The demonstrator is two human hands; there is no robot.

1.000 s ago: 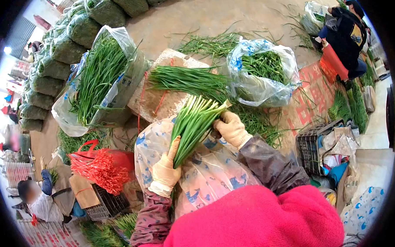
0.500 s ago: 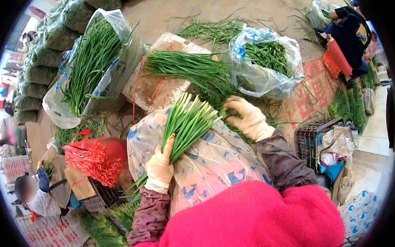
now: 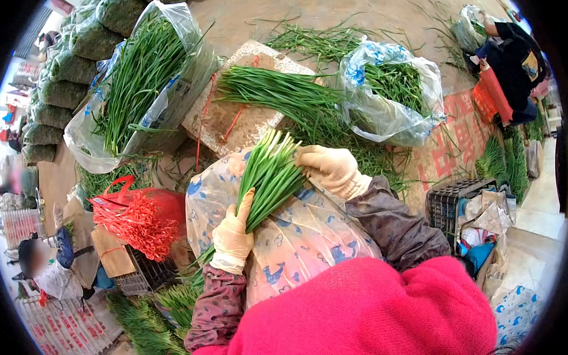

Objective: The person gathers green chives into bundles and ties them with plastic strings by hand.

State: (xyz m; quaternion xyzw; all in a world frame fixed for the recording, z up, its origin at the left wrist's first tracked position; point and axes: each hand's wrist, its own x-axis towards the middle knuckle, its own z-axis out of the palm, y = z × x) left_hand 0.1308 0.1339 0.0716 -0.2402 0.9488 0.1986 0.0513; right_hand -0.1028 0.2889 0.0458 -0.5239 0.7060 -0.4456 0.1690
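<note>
My left hand, in a pale glove, is wrapped round a bunch of garlic chives and holds it over my lap. The pale cut ends point up and away from me, while the leaves trail down to the left behind the wrist. At the upper right side of the bunch is my gloved right hand, its fingers closed on the stalks near their pale ends. A plastic apron with blue prints covers my lap beneath. Beyond the hands, more garlic chives lie across a worn, dirty foam block with red ties.
Plastic bags of greens stand at left and right. Red ties hang from a red bag on my left. A black crate stands at right. Stacked green bundles rise at far left. Other people sit on both sides.
My right hand has moved left and down onto the side of the bunch, and its fingers have closed there. The left hand keeps its grip; the whole view has shifted slightly.
</note>
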